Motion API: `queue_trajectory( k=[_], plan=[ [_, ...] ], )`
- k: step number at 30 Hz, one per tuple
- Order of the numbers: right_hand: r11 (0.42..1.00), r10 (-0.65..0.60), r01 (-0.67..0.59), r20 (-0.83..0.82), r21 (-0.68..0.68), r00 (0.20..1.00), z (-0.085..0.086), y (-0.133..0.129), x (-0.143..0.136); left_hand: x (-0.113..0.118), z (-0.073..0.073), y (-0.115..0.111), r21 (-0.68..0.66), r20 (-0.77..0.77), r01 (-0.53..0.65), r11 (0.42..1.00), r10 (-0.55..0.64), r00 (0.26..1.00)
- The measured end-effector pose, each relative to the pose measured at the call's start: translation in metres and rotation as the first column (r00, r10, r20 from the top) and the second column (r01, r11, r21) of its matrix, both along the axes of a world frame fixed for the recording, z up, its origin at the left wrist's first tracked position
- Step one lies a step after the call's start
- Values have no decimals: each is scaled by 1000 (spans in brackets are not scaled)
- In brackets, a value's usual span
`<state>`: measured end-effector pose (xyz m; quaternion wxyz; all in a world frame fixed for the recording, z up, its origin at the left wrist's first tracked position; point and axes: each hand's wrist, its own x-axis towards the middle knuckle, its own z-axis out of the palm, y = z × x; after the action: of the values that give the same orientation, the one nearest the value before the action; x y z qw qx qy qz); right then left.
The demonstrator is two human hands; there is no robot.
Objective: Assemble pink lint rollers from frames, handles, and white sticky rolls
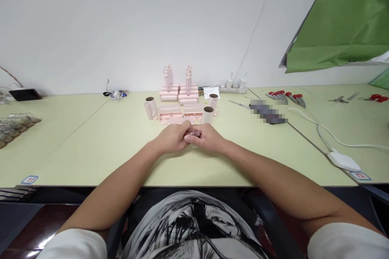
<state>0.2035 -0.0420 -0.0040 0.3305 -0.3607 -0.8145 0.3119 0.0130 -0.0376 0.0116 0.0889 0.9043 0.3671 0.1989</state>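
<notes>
My left hand (174,136) and my right hand (209,137) meet over the table, their fingers closed round a small shiny piece (195,133). It looks pinkish and glassy or metallic, but most of it is hidden by the fingers, so its kind is unclear. Just beyond the hands lie an open pink box (170,115) and a second open pink box (193,115) beside it. A pale pink tube with a dark open top (208,115) stands upright behind my right hand. Another such tube (150,109) stands to the left of the boxes.
Stacked pink boxes (188,98) bear slim pink bottles (188,83) near the wall. A power strip (232,90) and a blurred-out dark object (269,112) lie to the right, with red-tipped tools (277,95) and a white cable pad (344,160). Bagged items (16,127) sit far left.
</notes>
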Motion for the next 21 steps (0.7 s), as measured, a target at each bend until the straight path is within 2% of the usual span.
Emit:
queue_trajectory(
  k=[3, 6, 9, 12, 15, 18, 21],
  plan=[
    [998, -33, 34, -19, 52, 999, 0, -2, -2, 1, -1, -2, 40, 17, 14, 999, -14, 1000],
    [993, -54, 62, -81, 105, 995, 1, 0, 0, 2, 1, -1, 102, 36, -31, 994, 27, 999],
    [981, -127, 154, -214, 119, 969, 3, 4, 4, 2, 2, 3, 203, 59, -163, 965, 154, 986],
    [978, -168, 200, -347, 60, 923, 5, 7, 8, 2, 1, 7, 243, 125, -353, 904, 332, 935],
    [990, -132, 139, -401, -13, 907, 3, 9, 9, 0, 0, 10, 208, 186, -467, 859, 434, 881],
    [997, -60, 34, -396, -74, 916, 0, 8, 6, 0, 1, 8, 166, 186, -458, 873, 429, 884],
    [995, -22, -18, -376, -102, 926, -4, 7, 2, 3, 1, 5, 130, 144, -409, 903, 391, 909]
  ],
)
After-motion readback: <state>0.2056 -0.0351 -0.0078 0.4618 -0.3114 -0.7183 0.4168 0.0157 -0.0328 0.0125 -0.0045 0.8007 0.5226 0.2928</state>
